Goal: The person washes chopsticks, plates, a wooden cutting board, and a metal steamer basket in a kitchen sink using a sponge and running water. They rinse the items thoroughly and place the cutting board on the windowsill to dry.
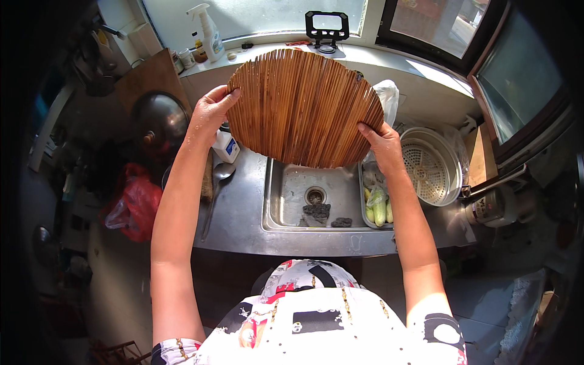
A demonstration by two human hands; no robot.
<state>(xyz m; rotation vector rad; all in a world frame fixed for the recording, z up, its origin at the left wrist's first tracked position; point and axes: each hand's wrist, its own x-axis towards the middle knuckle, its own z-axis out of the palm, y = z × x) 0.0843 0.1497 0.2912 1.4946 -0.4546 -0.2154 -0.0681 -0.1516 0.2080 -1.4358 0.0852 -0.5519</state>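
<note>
Between my two hands I hold up a round mat of thin brown slats (301, 109), its surface glossy and its edge jagged. My left hand (212, 109) grips the left edge, thumb on the near face. At the lower right edge my right hand (383, 143) pinches it the same way. Water drops show on my left wrist. Below the mat lies a stainless steel sink (292, 180), partly covered by it. Dark grey cloths or scrubbing pads (316, 212) rest on the sink floor by the drain (315, 195).
Right of the sink, a tray (368, 218) holds bagged green vegetables (378, 207). Beyond it stands a white perforated steamer basket (424, 171). A ladle (219, 178) and a white bottle (226, 148) lie left. A spray bottle (211, 34) and black stand (326, 27) occupy the windowsill.
</note>
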